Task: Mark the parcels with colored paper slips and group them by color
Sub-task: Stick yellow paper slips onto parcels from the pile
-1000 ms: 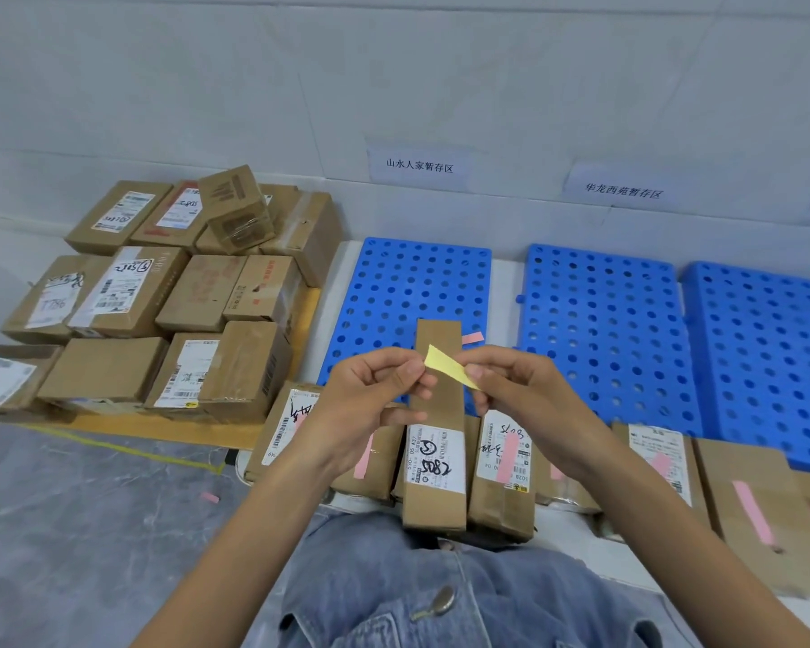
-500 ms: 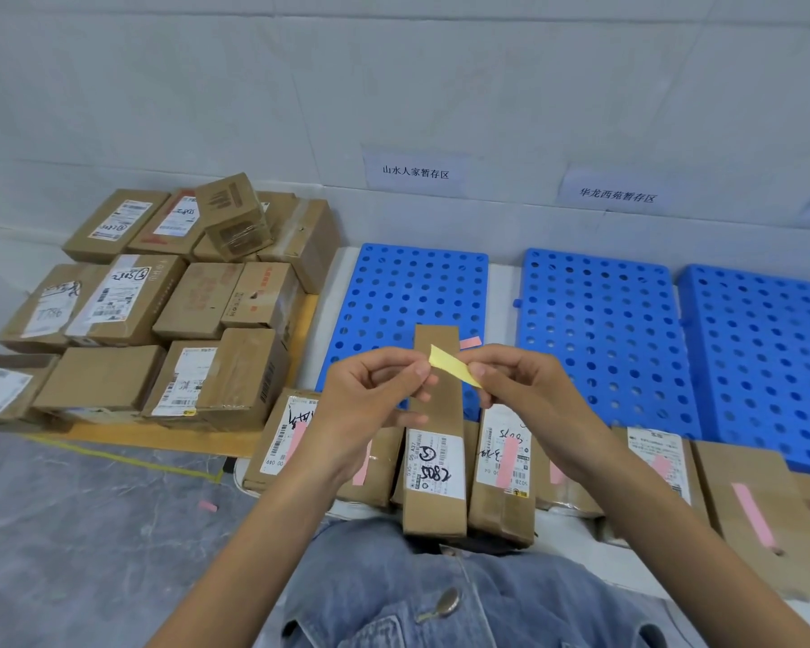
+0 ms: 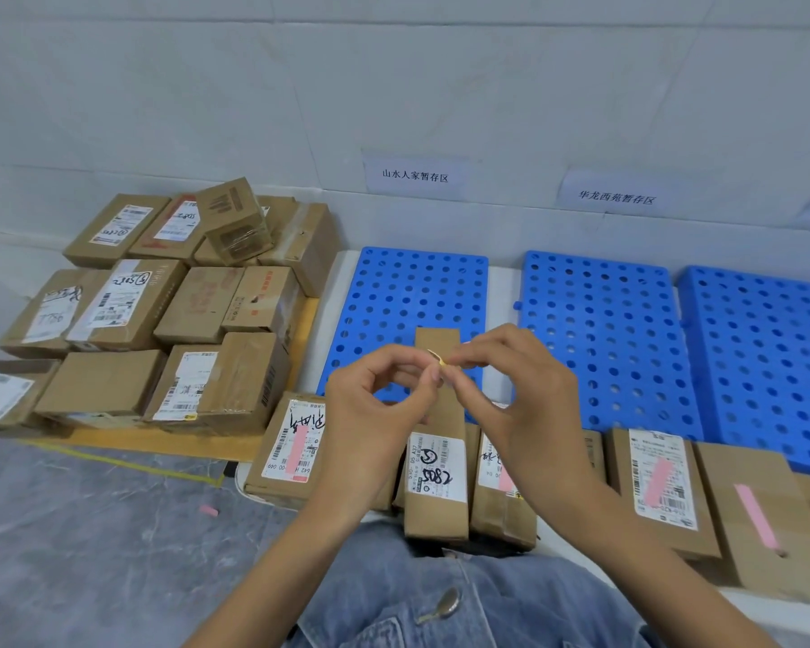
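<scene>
The small yellow paper slip (image 3: 438,358), held flat half a second ago, now shows as a curled sliver; the left hand (image 3: 375,404) and right hand (image 3: 529,404) have drawn together, both pinching it above the long narrow cardboard parcel (image 3: 436,498) across the near edge of the left blue perforated plastic pallet (image 3: 403,292). White wall (image 3: 394,86) behind, grey floor (image 3: 90,530) left. Brown cardboard parcels (image 3: 169,311) are piled at left; pink-slipped parcels (image 3: 660,479) line the pallets' near edge.

Centre frame, the yellow slip (image 3: 437,357) nearly all hidden in the pinch — long parcel (image 3: 436,474) half behind left hand (image 3: 370,413) and right hand (image 3: 534,413), left-edge parcel (image 3: 1,395) cropped.
</scene>
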Tool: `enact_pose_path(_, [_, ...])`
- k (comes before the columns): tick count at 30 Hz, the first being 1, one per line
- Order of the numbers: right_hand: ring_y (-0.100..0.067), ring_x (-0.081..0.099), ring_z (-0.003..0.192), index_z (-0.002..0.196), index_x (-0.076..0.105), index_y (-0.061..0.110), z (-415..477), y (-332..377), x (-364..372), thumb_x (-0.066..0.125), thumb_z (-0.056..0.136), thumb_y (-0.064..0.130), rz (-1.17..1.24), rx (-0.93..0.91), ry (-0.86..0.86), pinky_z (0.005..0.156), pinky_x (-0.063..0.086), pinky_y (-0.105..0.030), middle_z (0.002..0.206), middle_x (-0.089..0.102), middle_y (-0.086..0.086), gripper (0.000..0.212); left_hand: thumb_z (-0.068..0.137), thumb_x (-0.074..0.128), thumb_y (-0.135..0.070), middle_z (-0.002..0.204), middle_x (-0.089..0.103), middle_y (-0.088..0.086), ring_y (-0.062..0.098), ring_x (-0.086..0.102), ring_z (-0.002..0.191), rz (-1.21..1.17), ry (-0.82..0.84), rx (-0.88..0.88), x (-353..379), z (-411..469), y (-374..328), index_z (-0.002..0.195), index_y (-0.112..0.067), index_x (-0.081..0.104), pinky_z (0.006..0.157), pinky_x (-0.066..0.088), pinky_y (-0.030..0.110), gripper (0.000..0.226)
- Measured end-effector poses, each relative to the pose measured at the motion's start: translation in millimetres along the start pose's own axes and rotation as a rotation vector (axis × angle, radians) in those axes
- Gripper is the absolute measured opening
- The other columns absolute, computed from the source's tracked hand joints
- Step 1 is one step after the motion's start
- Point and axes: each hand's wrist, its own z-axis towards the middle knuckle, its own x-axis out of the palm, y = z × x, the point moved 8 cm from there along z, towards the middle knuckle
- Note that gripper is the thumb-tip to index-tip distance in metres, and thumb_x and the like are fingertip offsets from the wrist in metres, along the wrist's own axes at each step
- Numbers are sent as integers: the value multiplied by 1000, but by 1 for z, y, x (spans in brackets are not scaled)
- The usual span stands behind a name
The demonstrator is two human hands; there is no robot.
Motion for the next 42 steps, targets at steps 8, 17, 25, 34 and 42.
enact_pose_path(8, [-5,55,75,82,71,18,4,2,-5,73,79,7,60,50,56,71,40,-10,75,60,13,12,81,71,-6,71,68,-9,10,63,65,129,-45,128,1,-7,-16,78,-18,69,53,54,33,13])
enact_pose_path(17, [-14,58,72,77,64,17,4,-7,7,66,84,3,395,300,174,73,51,-27,74,64,8,16,78,76,-15,83,72,0,15,70,86,-143,28,-56,5,-5,-2,86,-14,67,63,60,37,13])
enact_pose_path(25, [-23,57,77,81,64,13,-2,-11,12,63,88,9,433,325,218,81,50,-34,77,62,-3,8,77,71,-10,80,74,8,20,72,81,-242,26,-161,4,-6,5,78,-8,71,61,58,27,2])
enact_pose_path(34, [-18,55,70,79,63,13,-6,-4,13,65,85,1,368,269,198,78,50,-37,72,61,1,13,81,67,3,72,72,0,16,72,72,-49,-13,-70,0,-9,-1,73,-13,68,62,60,36,18])
enact_pose_path(42, [-20,57,76,81,64,11,-9,-7,16,63,88,6,429,300,235,79,51,-32,78,62,-1,8,80,72,-5,73,72,0,15,70,71,-156,65,-166,-2,-11,3,82,-5,71,60,59,27,2])
